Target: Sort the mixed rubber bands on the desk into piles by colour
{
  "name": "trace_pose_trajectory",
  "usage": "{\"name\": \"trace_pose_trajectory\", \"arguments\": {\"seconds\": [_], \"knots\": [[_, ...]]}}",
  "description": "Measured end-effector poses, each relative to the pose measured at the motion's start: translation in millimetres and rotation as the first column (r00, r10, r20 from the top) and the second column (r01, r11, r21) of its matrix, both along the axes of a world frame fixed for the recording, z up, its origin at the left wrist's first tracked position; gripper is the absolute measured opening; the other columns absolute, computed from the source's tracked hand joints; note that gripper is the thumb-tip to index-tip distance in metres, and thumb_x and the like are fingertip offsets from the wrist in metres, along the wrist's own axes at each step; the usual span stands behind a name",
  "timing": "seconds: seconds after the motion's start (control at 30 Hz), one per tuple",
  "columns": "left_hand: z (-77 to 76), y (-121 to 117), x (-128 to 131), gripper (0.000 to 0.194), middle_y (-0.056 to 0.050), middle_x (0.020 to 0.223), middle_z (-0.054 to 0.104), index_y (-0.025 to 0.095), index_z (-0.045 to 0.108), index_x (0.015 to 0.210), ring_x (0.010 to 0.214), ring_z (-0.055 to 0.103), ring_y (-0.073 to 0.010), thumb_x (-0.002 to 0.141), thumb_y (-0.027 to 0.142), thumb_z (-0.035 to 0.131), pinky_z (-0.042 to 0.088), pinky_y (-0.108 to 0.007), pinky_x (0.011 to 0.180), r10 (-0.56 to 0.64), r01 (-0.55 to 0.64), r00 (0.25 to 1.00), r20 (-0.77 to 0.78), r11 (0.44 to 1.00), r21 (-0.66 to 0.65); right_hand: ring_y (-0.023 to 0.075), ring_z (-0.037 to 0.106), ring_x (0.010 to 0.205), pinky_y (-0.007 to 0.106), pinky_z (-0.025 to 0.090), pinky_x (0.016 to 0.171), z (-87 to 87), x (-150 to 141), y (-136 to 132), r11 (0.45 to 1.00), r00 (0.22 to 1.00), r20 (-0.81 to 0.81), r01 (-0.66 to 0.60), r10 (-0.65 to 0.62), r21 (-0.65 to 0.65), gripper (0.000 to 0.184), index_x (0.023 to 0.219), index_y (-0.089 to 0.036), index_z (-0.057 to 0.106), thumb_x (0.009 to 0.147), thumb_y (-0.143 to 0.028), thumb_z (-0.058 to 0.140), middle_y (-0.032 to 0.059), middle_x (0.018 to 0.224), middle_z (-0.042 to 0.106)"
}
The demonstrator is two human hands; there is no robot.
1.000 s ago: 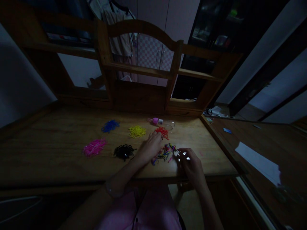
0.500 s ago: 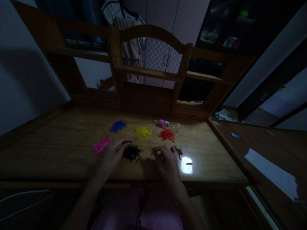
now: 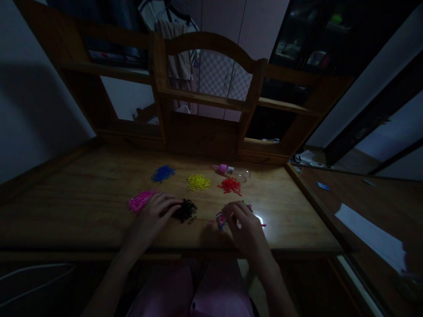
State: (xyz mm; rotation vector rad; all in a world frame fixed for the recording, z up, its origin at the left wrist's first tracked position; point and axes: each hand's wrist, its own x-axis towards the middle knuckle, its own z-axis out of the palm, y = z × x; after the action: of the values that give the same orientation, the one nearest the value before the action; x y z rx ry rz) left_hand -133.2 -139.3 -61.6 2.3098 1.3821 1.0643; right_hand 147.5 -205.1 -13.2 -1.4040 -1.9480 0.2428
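Observation:
My left hand [image 3: 157, 215] rests at the left edge of a pile of black rubber bands [image 3: 186, 210]. Its fingers are bent and pressed together over the thumb, and what lies between them is hidden. A pile of pink bands [image 3: 141, 201] sits partly behind that hand. My right hand [image 3: 246, 222] is closed at the fingertips on a small bunch of mixed-colour rubber bands [image 3: 220, 220], low over the tabletop. More mixed bands [image 3: 248, 206] show just behind its knuckles. Beyond the hands lie blue [image 3: 163, 173], yellow [image 3: 198, 182] and red bands [image 3: 230, 186] in separate piles.
A clear bottle with a pink top [image 3: 224, 168] lies behind the red pile. Wooden shelving [image 3: 205, 103] rises along the desk's back edge. On a brown surface at right are white paper [image 3: 372, 237] and a blue card [image 3: 323, 186]. The room is dim.
My right hand has shifted right, and mixed-colour bands now show at its fingertips. It now covers most of the bright light patch. My left hand has lowered slightly beside the black pile.

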Motion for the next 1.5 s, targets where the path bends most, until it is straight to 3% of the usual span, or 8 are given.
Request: {"name": "trace_pose_trajectory", "arguments": {"seconds": [0.17, 0.3, 0.53, 0.7, 0.8, 1.0, 1.17, 1.5], "knots": [[13.1, -4, 7, 0.026, -0.003, 0.110, 0.065, 0.029, 0.069, 0.103, 0.109, 0.055, -0.0230, 0.089, 0.045, 0.053, 0.041, -0.041, 0.101, 0.056, -0.055, 0.998, 0.043, 0.998, -0.032, 0.0169, 0.063, 0.070, 0.029, 0.048, 0.063, -8.4, 94, -26, 0.977, 0.980, 0.133, 0.165, -0.147, -0.133, 0.012, 0.096, -0.024, 0.064, 0.090, -0.023, 0.053, 0.0056, 0.098, 0.065], [27.2, -9, 33, 0.023, -0.004, 0.106, 0.064, 0.027, 0.069, 0.098, 0.106, 0.056, -0.0221, 0.090, 0.041, 0.053, 0.044, -0.038, 0.096, 0.054, -0.052, 0.994, 0.094, 0.998, -0.020, 0.0181, 0.063, 0.074, 0.030, 0.049, 0.064, -24.4, 117, -34, 0.956, 0.969, 0.182, 0.205, -0.168, -0.210, 0.018, 0.102, -0.024, 0.062, 0.092, -0.024, 0.047, 0.0066, 0.103, 0.063], [22.4, -33, 90, 0.016, -0.004, 0.101, 0.065, 0.023, 0.066, 0.098, 0.100, 0.056, -0.0206, 0.091, 0.023, 0.051, 0.045, -0.035, 0.091, -0.130, 0.120, 0.990, -0.048, 0.976, -0.180, 0.0203, 0.064, 0.081, 0.032, 0.050, 0.072, -32.9, 107, -28, 0.943, 0.957, 0.202, 0.251, -0.208, -0.219, 0.020, 0.096, -0.022, 0.060, 0.094, -0.023, 0.039, 0.0074, 0.097, 0.061], [2.5, -50, 106, 0.025, -0.005, 0.104, 0.062, 0.022, 0.060, 0.100, 0.101, 0.054, -0.0210, 0.091, 0.009, 0.042, 0.044, -0.035, 0.091, -0.120, 0.081, 0.978, -0.170, 0.973, -0.218, 0.0205, 0.063, 0.096, 0.031, 0.051, 0.076, -21.9, 92, -27, 0.976, 0.982, 0.148, 0.143, -0.119, -0.164, 0.033, 0.122, -0.025, 0.053, 0.095, -0.017, 0.035, 0.0097, 0.113, 0.056], [-2.1, -53, 116, 0.023, -0.005, 0.100, 0.059, 0.022, 0.058, 0.098, 0.096, 0.054, -0.0218, 0.091, 0.009, 0.041, 0.044, -0.036, 0.086, -0.068, 0.023, 0.974, -0.216, 0.979, -0.203, 0.0204, 0.062, 0.096, 0.031, 0.051, 0.079, -14.8, 78, -19, 0.990, 0.989, 0.114, 0.100, -0.089, -0.100, 0.030, 0.116, -0.025, 0.057, 0.095, -0.016, 0.036, 0.0093, 0.111, 0.056], [10.4, -49, 137, 0.018, -0.004, 0.099, 0.057, 0.022, 0.056, 0.096, 0.097, 0.054, -0.0214, 0.093, 0.013, 0.042, 0.044, -0.035, 0.086, -0.023, -0.001, 0.990, -0.136, 0.984, -0.176, 0.0185, 0.063, 0.089, 0.029, 0.049, 0.080, -3.4, 58, 9, 0.992, 0.992, 0.068, 0.109, -0.105, -0.063, 0.019, 0.099, -0.022, 0.061, 0.097, -0.021, 0.042, 0.0074, 0.105, 0.059], [23.1, -41, 145, 0.012, -0.004, 0.101, 0.057, 0.022, 0.058, 0.097, 0.101, 0.053, -0.0212, 0.094, 0.021, 0.046, 0.043, -0.035, 0.090, -0.016, 0.006, 0.998, -0.054, 0.984, -0.179, 0.0167, 0.064, 0.081, 0.026, 0.047, 0.073, -4.2, 54, 23, 0.989, 0.984, 0.175, 0.052, -0.027, -0.139, 0.020, 0.098, -0.023, 0.065, 0.093, -0.017, 0.047, 0.0050, 0.097, 0.064], [17.7, -27, 167, 0.013, -0.007, 0.106, 0.054, 0.021, 0.060, 0.099, 0.104, 0.051, -0.0215, 0.092, 0.021, 0.050, 0.043, -0.035, 0.091, -0.096, 0.074, 0.986, -0.138, 0.984, -0.160, 0.0133, 0.061, 0.069, 0.023, 0.038, 0.059, -11.4, 56, 29, 0.988, 0.918, 0.393, 0.106, -0.054, -0.113, 0.011, 0.093, -0.022, 0.062, 0.092, -0.018, 0.052, 0.0043, 0.097, 0.060]]}}
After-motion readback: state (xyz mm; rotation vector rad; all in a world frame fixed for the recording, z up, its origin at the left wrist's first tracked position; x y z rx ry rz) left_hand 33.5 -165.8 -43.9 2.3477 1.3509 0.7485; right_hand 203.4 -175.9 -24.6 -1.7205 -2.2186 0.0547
